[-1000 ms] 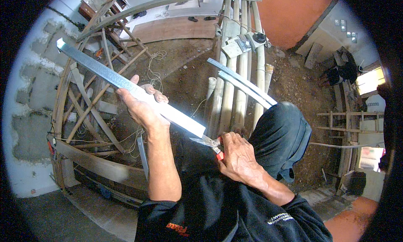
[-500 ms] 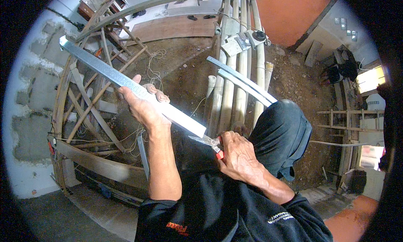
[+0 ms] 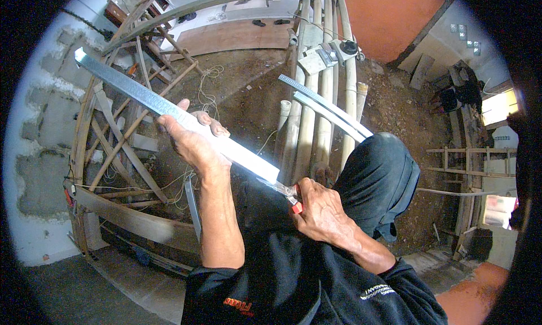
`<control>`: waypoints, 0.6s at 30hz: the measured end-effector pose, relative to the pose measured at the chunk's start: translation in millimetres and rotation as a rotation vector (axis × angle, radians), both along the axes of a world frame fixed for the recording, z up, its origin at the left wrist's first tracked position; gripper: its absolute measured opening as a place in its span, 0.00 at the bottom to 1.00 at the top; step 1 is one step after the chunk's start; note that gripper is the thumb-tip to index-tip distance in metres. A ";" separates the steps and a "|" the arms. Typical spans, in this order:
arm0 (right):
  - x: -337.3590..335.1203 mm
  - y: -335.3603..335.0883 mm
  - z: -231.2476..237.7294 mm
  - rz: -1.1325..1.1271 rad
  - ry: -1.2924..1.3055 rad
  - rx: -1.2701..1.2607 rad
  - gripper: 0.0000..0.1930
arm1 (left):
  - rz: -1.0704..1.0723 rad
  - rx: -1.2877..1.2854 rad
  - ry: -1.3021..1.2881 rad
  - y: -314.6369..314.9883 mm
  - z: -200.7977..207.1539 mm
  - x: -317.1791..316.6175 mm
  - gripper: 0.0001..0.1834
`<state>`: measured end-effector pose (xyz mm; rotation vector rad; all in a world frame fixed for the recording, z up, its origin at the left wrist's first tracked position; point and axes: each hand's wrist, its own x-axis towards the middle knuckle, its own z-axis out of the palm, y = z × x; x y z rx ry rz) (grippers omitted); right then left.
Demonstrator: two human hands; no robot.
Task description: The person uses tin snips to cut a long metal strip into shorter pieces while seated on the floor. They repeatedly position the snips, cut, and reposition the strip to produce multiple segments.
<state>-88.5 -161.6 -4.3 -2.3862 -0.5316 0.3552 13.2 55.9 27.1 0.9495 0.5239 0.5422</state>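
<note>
My left hand (image 3: 197,136) is closed round a long silvery metal channel (image 3: 124,89), which slants from the upper left down to the middle. Its fingers wrap the far side while the thumb lies along the near side. In my right hand (image 3: 319,206) is a pair of tin snips (image 3: 291,194) with red on the handles. The snips' blades meet the channel's lower right end; whether they bite into the metal is hard to make out in the glare. My bent knee in dark trousers (image 3: 372,178) is beside the right hand.
Bamboo poles (image 3: 307,127) lie lengthwise ahead, with two thin metal strips (image 3: 333,117) across them and a power tool (image 3: 341,49) farther up. Wooden trestle framing (image 3: 121,127) stands at left. A loose cord (image 3: 209,88) coils on the dirt floor (image 3: 248,71). An orange wall (image 3: 389,20) rises behind.
The channel has slid slightly along its slant, its far end a little more to the left. The snips' blades have come closer against its near end.
</note>
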 end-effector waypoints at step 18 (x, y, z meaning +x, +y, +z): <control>-2.3 2.3 -5.0 -0.027 0.023 0.025 0.17 | 0.060 0.000 -0.011 -4.2 8.1 1.4 0.34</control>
